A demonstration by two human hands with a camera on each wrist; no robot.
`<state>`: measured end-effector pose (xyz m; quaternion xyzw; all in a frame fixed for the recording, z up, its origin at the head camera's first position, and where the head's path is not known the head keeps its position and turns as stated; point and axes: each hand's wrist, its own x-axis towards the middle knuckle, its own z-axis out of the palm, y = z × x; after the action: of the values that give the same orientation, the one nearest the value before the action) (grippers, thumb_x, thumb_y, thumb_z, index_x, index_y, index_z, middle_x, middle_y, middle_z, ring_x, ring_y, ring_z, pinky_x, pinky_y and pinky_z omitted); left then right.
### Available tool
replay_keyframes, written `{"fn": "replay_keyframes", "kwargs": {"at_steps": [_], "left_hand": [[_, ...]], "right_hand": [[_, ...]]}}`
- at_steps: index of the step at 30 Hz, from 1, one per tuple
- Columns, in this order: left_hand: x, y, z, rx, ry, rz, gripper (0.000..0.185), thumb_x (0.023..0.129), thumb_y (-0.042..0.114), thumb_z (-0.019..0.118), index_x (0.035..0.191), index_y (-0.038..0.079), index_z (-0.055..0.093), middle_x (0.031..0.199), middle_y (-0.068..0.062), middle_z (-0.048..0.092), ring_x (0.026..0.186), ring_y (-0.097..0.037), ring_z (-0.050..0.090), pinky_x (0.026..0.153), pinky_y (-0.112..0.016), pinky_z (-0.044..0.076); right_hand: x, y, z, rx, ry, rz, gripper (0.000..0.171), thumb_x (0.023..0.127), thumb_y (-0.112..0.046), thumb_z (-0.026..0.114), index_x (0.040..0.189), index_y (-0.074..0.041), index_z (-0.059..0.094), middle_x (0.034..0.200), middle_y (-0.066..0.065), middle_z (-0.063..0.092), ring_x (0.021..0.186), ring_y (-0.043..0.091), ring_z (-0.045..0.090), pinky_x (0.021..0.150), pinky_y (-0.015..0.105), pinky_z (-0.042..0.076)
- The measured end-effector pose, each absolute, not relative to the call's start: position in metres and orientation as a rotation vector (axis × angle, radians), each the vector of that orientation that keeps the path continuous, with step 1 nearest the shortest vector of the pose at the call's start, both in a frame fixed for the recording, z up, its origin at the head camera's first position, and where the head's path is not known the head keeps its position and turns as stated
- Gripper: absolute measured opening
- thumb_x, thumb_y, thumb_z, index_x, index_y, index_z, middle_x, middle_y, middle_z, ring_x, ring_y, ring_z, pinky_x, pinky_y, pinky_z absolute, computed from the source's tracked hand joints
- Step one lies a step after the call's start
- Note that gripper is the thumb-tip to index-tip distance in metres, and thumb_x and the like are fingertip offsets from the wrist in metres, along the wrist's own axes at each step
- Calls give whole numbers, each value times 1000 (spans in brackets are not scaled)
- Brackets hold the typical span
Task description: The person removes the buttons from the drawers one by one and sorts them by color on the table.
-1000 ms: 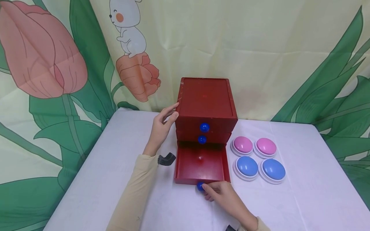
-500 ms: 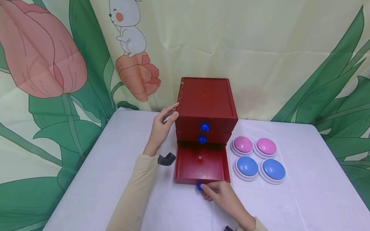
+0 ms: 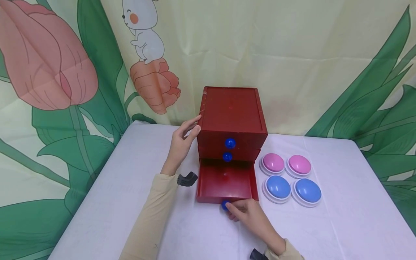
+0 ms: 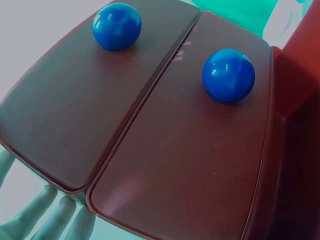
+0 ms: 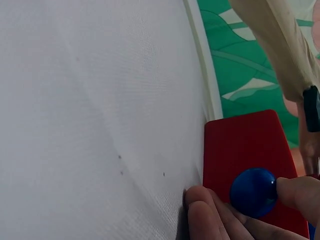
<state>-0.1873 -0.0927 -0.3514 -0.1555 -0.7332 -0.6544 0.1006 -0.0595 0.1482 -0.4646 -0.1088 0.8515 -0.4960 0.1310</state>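
A dark red drawer cabinet (image 3: 230, 110) stands at the middle of the table, with its bottom drawer (image 3: 224, 184) pulled out and nothing lying inside. My right hand (image 3: 250, 218) pinches that drawer's round blue knob (image 5: 252, 192) between thumb and fingers. Against the cabinet's left side rest the fingers of my left hand (image 3: 182, 144), straight and touching near the top front corner. Two closed drawers show above the open one, each with a blue knob, the upper knob (image 3: 230, 143) and the middle knob (image 4: 228, 76).
Right of the cabinet sit two pink dome-topped discs (image 3: 273, 163) with white bases, and in front of them two blue dome-topped discs (image 3: 278, 187). A white cloth covers the table (image 3: 341, 202). Behind hangs a printed curtain (image 3: 276, 65).
The bottom drawer has slid a little inward over the last half second, my right hand moving forward with its knob. My left hand has stayed at the cabinet's side.
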Motion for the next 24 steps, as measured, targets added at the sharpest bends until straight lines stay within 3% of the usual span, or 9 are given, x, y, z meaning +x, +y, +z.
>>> {"fn": "replay_keyframes", "kwargs": {"at_steps": [24], "left_hand": [[-187, -93, -351, -464, -2169, -1936, 42, 100, 15, 58, 142, 8, 55, 144, -9, 53, 129, -22, 53, 104, -47, 47]], "right_hand": [[-82, 149, -466, -325, 2472, -1454, 30, 95, -31, 67, 91, -2, 78, 74, 4, 73, 64, 16, 71, 64, 21, 57]]}}
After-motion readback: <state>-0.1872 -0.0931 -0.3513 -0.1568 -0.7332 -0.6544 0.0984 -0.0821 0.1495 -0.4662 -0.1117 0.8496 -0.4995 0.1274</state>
